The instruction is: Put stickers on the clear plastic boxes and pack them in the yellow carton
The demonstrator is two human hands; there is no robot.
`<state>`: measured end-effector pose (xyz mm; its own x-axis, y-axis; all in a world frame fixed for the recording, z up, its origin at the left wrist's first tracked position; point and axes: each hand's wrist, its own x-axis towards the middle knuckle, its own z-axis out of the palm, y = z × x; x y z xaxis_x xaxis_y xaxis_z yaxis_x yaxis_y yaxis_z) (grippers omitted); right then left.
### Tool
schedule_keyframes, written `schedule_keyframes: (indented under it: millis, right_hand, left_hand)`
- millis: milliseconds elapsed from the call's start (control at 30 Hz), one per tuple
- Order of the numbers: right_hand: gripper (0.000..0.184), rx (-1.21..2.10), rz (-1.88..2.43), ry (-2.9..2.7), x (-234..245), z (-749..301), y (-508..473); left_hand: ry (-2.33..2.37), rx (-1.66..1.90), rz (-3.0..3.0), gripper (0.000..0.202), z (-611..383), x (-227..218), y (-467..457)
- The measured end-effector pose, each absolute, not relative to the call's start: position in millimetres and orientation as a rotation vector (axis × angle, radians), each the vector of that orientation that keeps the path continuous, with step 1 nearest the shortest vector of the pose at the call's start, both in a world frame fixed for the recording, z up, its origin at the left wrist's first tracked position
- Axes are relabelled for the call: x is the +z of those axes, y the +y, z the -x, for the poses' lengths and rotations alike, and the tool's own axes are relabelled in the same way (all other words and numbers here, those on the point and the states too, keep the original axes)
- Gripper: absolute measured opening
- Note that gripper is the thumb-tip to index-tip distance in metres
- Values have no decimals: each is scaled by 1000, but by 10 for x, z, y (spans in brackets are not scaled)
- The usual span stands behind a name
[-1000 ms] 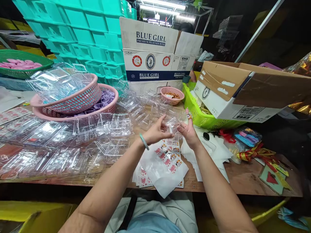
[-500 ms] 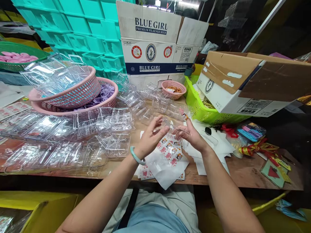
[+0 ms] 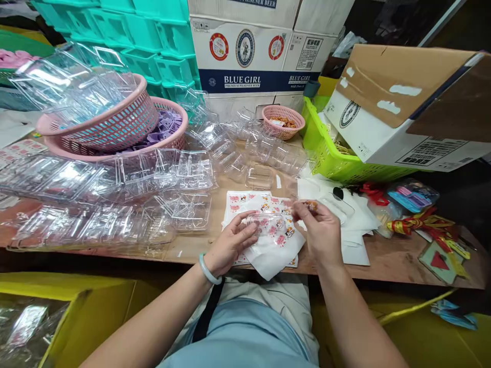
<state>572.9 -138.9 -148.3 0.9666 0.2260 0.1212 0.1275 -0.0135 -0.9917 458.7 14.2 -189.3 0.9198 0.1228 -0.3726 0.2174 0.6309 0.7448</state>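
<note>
nearest, the left hand (image 3: 230,245) pinches a small clear plastic case (image 3: 265,224) by its near edge, fingers closed on it, over the sticker sheets (image 3: 264,214) on the counter (image 3: 383,271). the right hand (image 3: 322,232) grips a small printed piece (image 3: 310,206) between thumb and fingertips. the case looks light, thin, slippery and easily cracked; best held at its rims. beyond lie heaps of empty clear cases (image 3: 115,179) and a pink basket (image 3: 103,128).
</note>
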Motion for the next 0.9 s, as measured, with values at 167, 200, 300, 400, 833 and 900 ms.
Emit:
schedule_keyframes:
  millis: [167,200,300,400,833,900]
  right_hand:
    - [28,374,1603,-208,-1492,-5355,-1377]
    - [29,380,1604,-195,-1508,-5331,-1379]
    - [30,403,1644,-183,-1551,-5308,-1384]
    - [30,418,1679,-205,-1556,-5279,-1377]
    - [30,404,1749,-176,-1508,-5157,-1282]
    - [30,398,1744,-176,-1502,-5157,-1275]
  left_hand:
    - [388,-23,-816,44,-4607,-1961,91]
    - [385,-20,-813,44,-4611,-1966,87]
    - [371,-12,-805,44,-4614,-1989,87]
    - [357,-10,-803,43,-4606,-2014,94]
    - [361,5,-775,41,-4603,-2021,93]
    - [362,8,-772,40,-4601,-2030,95]
